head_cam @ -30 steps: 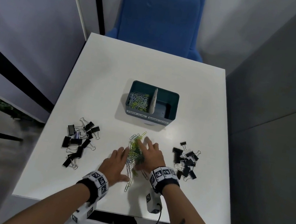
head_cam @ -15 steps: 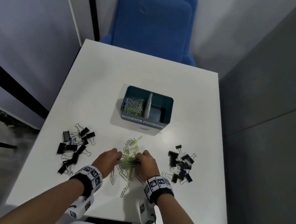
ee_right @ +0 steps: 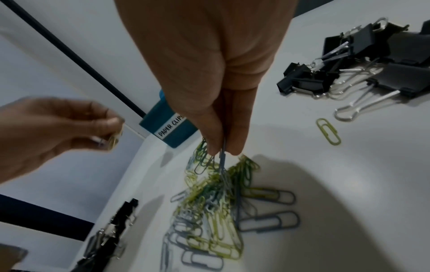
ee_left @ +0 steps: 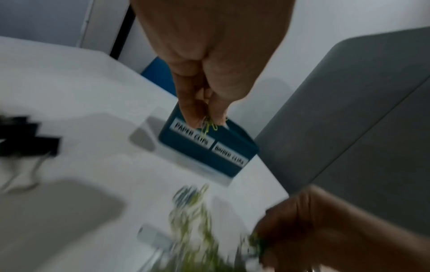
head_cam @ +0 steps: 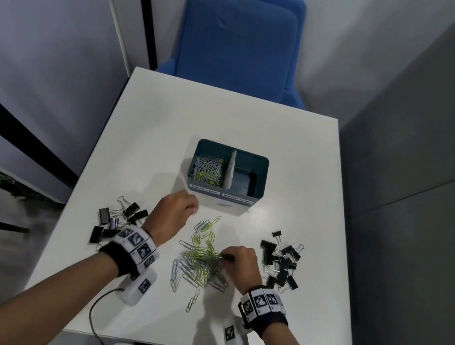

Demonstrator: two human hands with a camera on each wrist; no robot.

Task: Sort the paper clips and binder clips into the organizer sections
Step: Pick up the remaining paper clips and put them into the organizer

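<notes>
A teal two-section organizer stands mid-table, labelled PAPER CLIPS on the left and BINDER CLIPS on the right; its left section holds paper clips, and its right section looks empty. My left hand is raised in front of the organizer's left side and pinches a few paper clips. A loose pile of green and grey paper clips lies in front of me. My right hand pinches a bunch of paper clips at the pile's right edge.
Black binder clips lie in two heaps, one at the left and one at the right. A blue chair stands behind the white table. Grey walls close in on both sides.
My left hand has lifted off the pile and moved forward toward the organizer with paper clips in it. My right hand stays at the pile, pinching clips.
</notes>
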